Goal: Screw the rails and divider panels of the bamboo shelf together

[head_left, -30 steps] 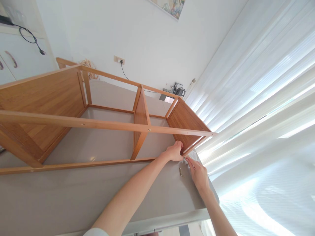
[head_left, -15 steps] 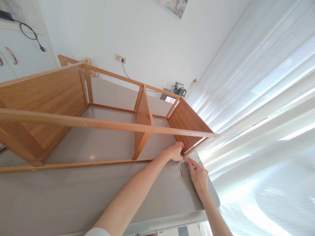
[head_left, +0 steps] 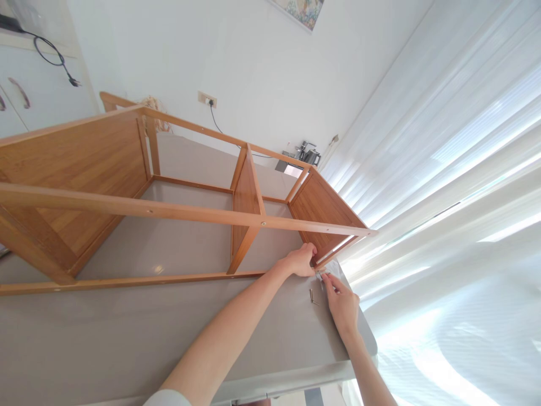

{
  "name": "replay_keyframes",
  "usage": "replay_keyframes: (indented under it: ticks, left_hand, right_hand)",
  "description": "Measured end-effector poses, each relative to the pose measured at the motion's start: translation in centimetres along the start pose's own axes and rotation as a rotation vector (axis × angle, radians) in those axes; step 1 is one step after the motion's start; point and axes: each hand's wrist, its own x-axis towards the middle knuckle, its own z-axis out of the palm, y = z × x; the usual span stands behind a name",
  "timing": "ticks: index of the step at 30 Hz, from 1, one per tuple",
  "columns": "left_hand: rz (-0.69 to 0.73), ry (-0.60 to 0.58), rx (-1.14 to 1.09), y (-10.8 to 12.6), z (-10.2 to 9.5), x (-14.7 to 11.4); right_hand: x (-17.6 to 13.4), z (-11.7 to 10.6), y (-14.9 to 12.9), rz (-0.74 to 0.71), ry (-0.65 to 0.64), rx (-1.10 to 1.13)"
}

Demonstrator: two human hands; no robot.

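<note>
A wooden shelf frame (head_left: 186,213) lies on its side across the grey table (head_left: 139,338). Its panels stand upright, with long rails running between them. At the lower right corner, my left hand (head_left: 301,260) is closed around the frame near its end panel (head_left: 327,208). My right hand (head_left: 341,304) is just outside that same corner, thumb and fingers pinched together against the end of the bottom rail. Something small and metallic shows at the fingertips, too small to name. A few loose screws (head_left: 311,296) lie on the tabletop between my two hands.
White curtains (head_left: 443,225) hang close along the table's right end. Behind the frame are a wall socket (head_left: 207,100) with a plugged-in cord and a dark kettle (head_left: 311,157). A white cabinet (head_left: 38,96) stands at the far left, with a black cable (head_left: 48,52) dangling over it.
Almost nothing differs. My right fingers have shifted very slightly at the frame's corner, and the view has moved a touch. The left hand keeps its hold.
</note>
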Motion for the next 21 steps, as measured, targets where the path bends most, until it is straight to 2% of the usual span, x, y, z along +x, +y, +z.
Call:
replay_keyframes:
  ticks: [9, 21]
  left_hand:
    - [0.006, 0.011, -0.010, -0.07, 0.05, -0.02]
    - [0.012, 0.012, -0.013, -0.02, -0.01, -0.14]
  right_hand:
    - [0.16, 0.25, 0.32, 0.004, 0.003, -0.013]
    - [0.20, 0.34, 0.37, -0.073, 0.032, -0.056]
